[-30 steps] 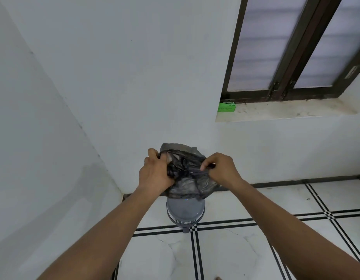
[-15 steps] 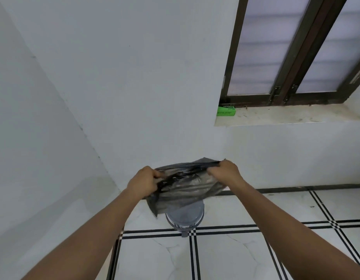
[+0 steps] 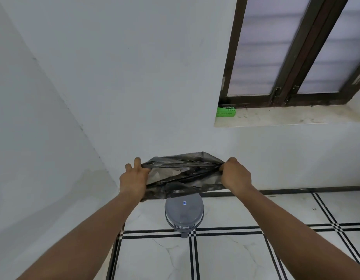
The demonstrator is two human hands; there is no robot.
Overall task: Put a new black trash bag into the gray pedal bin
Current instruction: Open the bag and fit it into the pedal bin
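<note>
step: opening bag mouth | my left hand (image 3: 133,179) and right hand (image 3: 235,174) each grip closed on the black trash bag (image 3: 183,176), stretched sideways between them | gray pedal bin (image 3: 184,212) on floor directly below, lid shut, equally near both hands

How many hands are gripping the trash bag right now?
2. The left hand pinches the left edge of the thin black plastic trash bag, the right hand the right edge, stretching it above the round gray pedal bin, whose lid is closed.

Two hands (image 3: 134,179), one black trash bag (image 3: 183,176), one gray pedal bin (image 3: 184,213), one green box (image 3: 226,112)
</note>
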